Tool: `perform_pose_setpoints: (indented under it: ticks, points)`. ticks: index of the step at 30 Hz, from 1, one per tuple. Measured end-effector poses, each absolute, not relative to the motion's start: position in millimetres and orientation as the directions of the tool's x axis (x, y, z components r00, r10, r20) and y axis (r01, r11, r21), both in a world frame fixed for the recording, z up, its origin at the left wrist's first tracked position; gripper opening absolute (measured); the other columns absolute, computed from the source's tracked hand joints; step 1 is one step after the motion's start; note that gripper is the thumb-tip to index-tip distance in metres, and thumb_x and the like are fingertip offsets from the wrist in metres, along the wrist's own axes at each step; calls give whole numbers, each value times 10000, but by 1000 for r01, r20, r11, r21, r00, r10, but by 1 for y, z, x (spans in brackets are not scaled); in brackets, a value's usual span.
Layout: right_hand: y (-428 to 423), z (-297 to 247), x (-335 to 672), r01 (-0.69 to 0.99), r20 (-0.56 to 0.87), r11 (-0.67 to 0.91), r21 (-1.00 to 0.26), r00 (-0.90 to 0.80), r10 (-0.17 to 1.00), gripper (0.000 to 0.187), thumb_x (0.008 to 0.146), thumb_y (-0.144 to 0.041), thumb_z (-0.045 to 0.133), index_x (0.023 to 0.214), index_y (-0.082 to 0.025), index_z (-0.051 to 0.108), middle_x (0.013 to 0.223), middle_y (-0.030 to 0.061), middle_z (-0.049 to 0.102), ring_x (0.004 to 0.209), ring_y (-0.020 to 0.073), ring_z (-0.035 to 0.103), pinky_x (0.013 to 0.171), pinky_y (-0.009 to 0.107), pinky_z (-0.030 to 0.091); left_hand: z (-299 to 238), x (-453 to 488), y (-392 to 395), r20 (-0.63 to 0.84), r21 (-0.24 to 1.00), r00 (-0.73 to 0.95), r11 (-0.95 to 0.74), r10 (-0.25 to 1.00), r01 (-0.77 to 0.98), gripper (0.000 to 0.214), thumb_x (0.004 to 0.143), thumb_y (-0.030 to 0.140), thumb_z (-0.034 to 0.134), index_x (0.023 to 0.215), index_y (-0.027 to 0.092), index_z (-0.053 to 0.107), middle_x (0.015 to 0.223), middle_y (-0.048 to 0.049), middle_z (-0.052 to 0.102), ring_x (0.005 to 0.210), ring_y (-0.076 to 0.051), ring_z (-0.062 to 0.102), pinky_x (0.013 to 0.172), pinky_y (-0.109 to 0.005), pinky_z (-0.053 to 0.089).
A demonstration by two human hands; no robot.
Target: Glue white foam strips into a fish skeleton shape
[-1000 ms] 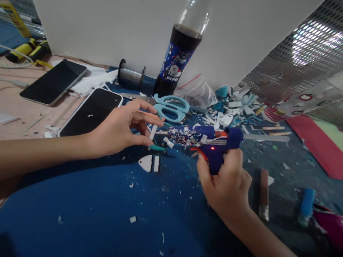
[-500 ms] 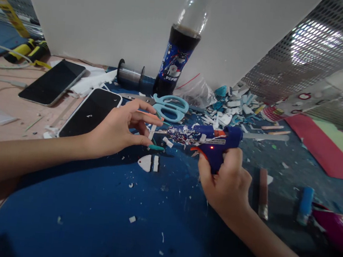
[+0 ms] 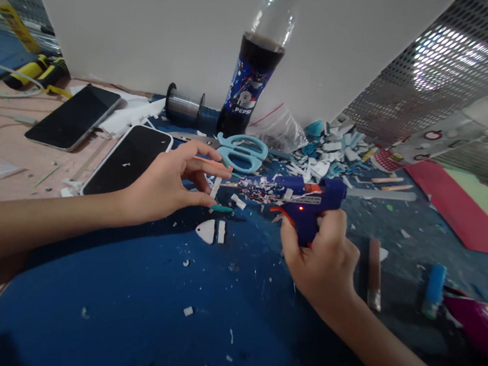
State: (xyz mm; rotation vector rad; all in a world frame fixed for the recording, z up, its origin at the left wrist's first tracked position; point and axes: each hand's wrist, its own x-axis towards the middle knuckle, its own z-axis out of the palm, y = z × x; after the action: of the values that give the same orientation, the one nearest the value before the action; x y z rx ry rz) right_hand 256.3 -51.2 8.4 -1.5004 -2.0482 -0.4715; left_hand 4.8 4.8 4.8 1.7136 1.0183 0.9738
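Note:
My right hand (image 3: 321,256) is wrapped round the handle of a blue hot glue gun (image 3: 311,204), its red light on. A clear glue stick (image 3: 381,194) pokes out of the gun's back. My left hand (image 3: 184,180) pinches a small piece with a white strip (image 3: 215,187) and a teal edge (image 3: 221,208) between thumb and fingers. The gun's nozzle points left, at or very near the white strip; I cannot tell if they touch. Below lie a white rounded piece (image 3: 205,231) with a red dot and a small white strip piece (image 3: 221,232).
Light-blue scissors (image 3: 242,154), a Pepsi bottle (image 3: 251,86) and a spool (image 3: 184,107) stand or lie behind my hands. Two phones, one black (image 3: 73,116), one white-edged (image 3: 127,160), lie left. A scrap pile (image 3: 333,148), red sheet (image 3: 461,207) and brown stick (image 3: 374,274) are right.
Both hands keep almost the same place and hold. The clear glue stick shows slightly further out behind the gun, and the whole view has shifted very slightly.

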Motion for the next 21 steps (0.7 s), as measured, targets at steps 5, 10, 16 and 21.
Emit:
perform_pose_setpoints:
  ticks: [5, 10, 16, 21]
  points:
    - [-52, 6, 255, 957, 598, 284, -49, -200, 776, 233, 804, -305, 603, 855, -230, 388, 566, -14, 509, 416, 175, 535, 364, 252, 371, 4, 6, 5, 177, 942, 365, -264, 914, 204, 464, 655, 265, 829, 1021, 199, 551, 1128, -85, 705, 688, -154, 677, 651, -348, 588]
    - [-54, 10, 255, 974, 579, 226, -9, -179, 795, 182, 812, -305, 575, 911, -214, 452, 607, 29, 577, 463, 210, 578, 412, 280, 381, 5, 6, 5, 186, 935, 338, -272, 923, 229, 441, 671, 279, 808, 1028, 188, 566, 1179, -105, 689, 691, -153, 678, 633, -333, 591]
    - [-54, 30, 259, 999, 585, 31, -24, -11, 811, 285, 769, -437, 603, 846, -210, 450, 561, 27, 507, 469, 236, 551, 451, 311, 353, 8, 4, 2, 226, 925, 310, -303, 923, 228, 478, 724, 259, 772, 1105, 201, 489, 1120, -86, 734, 687, -146, 677, 669, -331, 599]
    - [-39, 46, 303, 976, 468, -210, -53, 210, 858, 325, 746, -403, 579, 684, -274, 287, 535, -15, 354, 458, 183, 402, 479, 338, 303, 7, 4, 4, 233, 911, 261, -304, 937, 279, 522, 707, 284, 794, 1139, 199, 514, 1080, -73, 746, 875, -215, 707, 755, -367, 592]
